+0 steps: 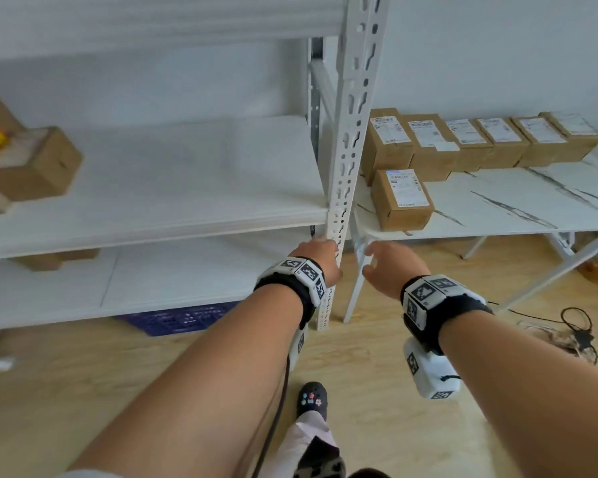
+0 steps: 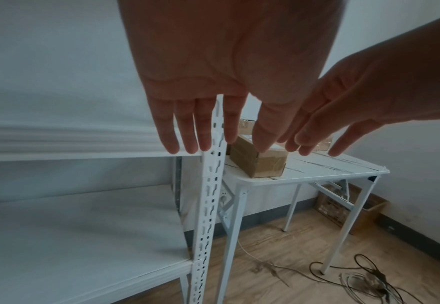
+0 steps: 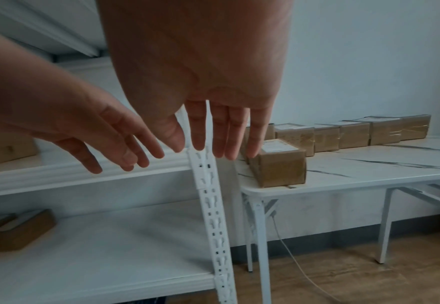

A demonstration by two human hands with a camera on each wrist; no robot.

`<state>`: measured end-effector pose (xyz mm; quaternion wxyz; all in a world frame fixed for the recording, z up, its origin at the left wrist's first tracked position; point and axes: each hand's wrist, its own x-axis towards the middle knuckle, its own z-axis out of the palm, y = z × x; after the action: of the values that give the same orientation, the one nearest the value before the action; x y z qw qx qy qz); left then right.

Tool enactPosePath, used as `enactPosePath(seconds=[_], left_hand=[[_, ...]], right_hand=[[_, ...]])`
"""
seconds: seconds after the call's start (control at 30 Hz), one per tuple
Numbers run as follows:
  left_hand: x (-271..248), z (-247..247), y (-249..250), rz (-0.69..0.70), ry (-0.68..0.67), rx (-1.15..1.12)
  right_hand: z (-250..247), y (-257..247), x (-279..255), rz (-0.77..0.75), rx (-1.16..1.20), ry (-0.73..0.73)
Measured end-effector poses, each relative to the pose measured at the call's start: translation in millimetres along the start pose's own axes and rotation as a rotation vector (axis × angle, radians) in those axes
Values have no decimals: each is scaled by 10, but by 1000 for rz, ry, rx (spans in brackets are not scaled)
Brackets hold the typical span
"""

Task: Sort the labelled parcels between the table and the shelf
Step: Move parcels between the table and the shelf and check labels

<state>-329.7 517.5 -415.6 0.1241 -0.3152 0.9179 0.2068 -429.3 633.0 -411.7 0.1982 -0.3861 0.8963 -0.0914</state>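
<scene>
- Parcels: a row of six [image 1: 480,139] along the back of the table [image 1: 532,205], labels up, touching or nearly touching each other; a seventh, the front parcel [image 1: 402,199], sits alone at the table's near left corner, just beside the post [image 1: 351,132].
- Shelf [image 1: 159,188] holds other boxes: a blurred pile [image 1: 25,157] at far left on the middle board, with something yellow on it, and a flat box [image 1: 54,258] on the board below.
- Left hand [image 1: 320,260]: empty, fingers straight and loosely spread, hanging in front of the post at about the height of the middle board's edge. I can't tell whether it touches the post.
- Right hand [image 1: 390,267]: empty, fingers relaxed and a little apart, just below the table's near edge, under the front parcel, not touching it.
- Both hands are side by side and close together (the wrist views show the same, fingers pointing toward the table corner).
- Step, as I judge it: between parcels, reaching for the next pick; the front parcel is the likely target since it is nearest.
- Labels are too small to read, so the right destination can't be told.
- Next move calls for: raise both hands over the table edge, take the front parcel by its two long sides, lift clear, read its label, then swing left past the post.
- Watch the post: it stands between table and shelf, so a carried box could clip it.
- Blue crate [image 1: 176,319] under the shelf and cables [image 1: 573,332] on the floor are out of the way.
</scene>
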Motion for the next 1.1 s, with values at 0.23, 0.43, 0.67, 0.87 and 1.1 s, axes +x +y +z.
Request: enactPosePath(seconds=[0.23, 0.43, 0.67, 0.87, 1.1], left_hand=[[-732, -266, -756, -98, 81, -17], [-1230, -619, -1652, -168, 158, 0], [-1889, -997, -3103, -227, 207, -4], [-2523, -1427, -4318, -312, 269, -27], [-3148, -2134, -5223, -399, 404, -12]], right_hand=[[226, -980, -241, -127, -47, 8], [403, -2087, -306, -225, -84, 9], [780, -3661, -453, -313, -134, 25], [998, -5022, -647, -411, -123, 66], [898, -6212, -796, -507, -116, 160]])
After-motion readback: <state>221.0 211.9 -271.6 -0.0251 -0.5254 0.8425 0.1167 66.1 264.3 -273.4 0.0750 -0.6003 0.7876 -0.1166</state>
